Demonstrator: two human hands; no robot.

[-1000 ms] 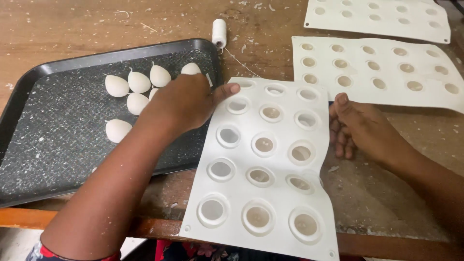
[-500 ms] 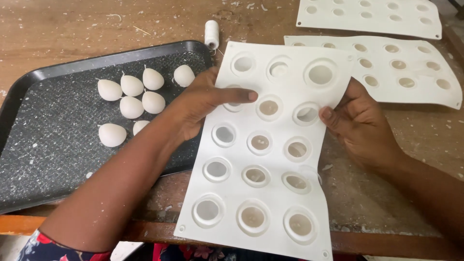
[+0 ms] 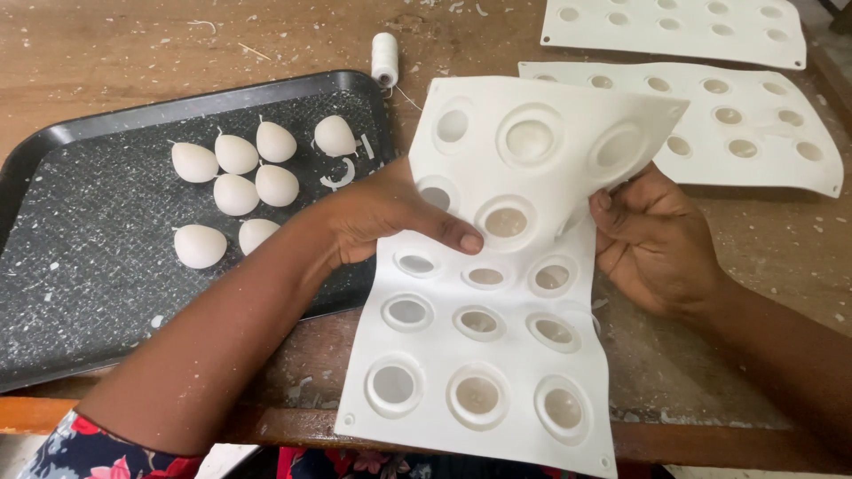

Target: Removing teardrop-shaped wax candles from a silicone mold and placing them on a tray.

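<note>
A white flexible mould sheet (image 3: 484,355) with round cavities lies over the table's front edge, its far end lifted and bent toward me. My left hand (image 3: 382,217) grips that sheet from the left, thumb pressed on its face near a cavity. My right hand (image 3: 657,239) holds the sheet's right edge, fingers curled behind the raised part. Several white egg-shaped candles (image 3: 235,191) with short wicks sit on a black tray (image 3: 80,284) to the left.
Two more white mould sheets (image 3: 754,124) (image 3: 674,27) lie flat at the back right. A small white spool of thread (image 3: 384,58) stands behind the tray. The wooden table (image 3: 133,44) is speckled with wax flakes.
The far end of the mould sheet has been raised and folded further toward me. Both hands have shifted up along its edges, and the cavities at the top now bulge outward.
</note>
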